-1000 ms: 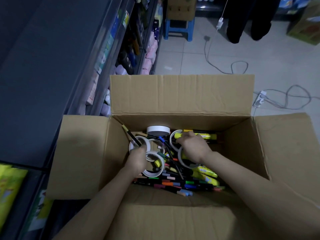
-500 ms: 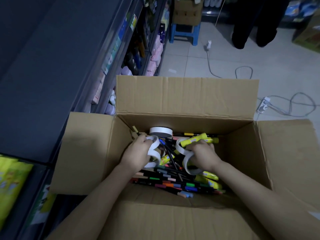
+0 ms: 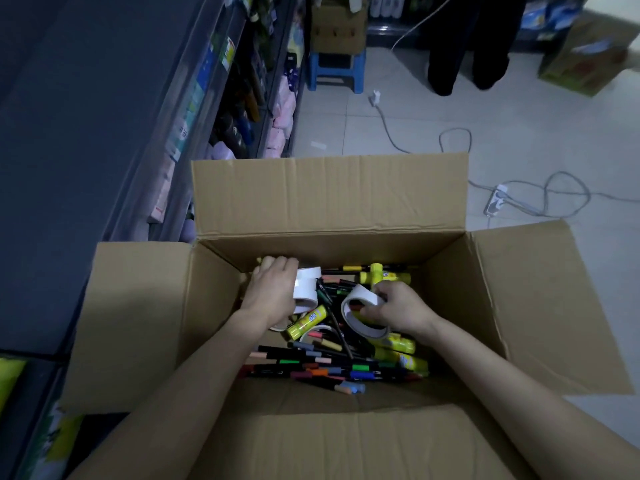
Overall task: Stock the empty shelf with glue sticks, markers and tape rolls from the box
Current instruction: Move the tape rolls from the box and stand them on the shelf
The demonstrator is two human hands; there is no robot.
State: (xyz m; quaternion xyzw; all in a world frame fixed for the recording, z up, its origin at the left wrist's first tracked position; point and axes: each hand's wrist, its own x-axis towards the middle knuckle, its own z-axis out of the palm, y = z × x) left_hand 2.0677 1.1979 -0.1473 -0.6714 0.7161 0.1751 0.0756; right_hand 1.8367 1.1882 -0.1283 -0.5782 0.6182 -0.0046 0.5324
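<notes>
An open cardboard box (image 3: 325, 199) stands on the floor with tape rolls, yellow glue sticks (image 3: 307, 321) and coloured markers (image 3: 322, 370) heaped inside. My left hand (image 3: 272, 289) grips a stack of white tape rolls (image 3: 306, 289) at the box's far left. My right hand (image 3: 398, 311) holds white tape rolls (image 3: 360, 308) near the middle, fingers curled through and round them. Another roll (image 3: 317, 330) lies partly buried among the markers. The dark empty shelf (image 3: 76, 140) runs along the left.
Stocked shelves (image 3: 249, 98) continue beyond the box on the left. A blue stool (image 3: 336, 72) carrying a carton stands farther back. Cables and a power strip (image 3: 495, 200) lie on the tiled floor to the right. A person's dark trouser legs (image 3: 464, 46) stand at the back.
My left hand has shifted toward the box's far left corner, gathering the rolls into a stack. My right hand has lifted its rolls slightly and tilted them. The view has moved closer.
</notes>
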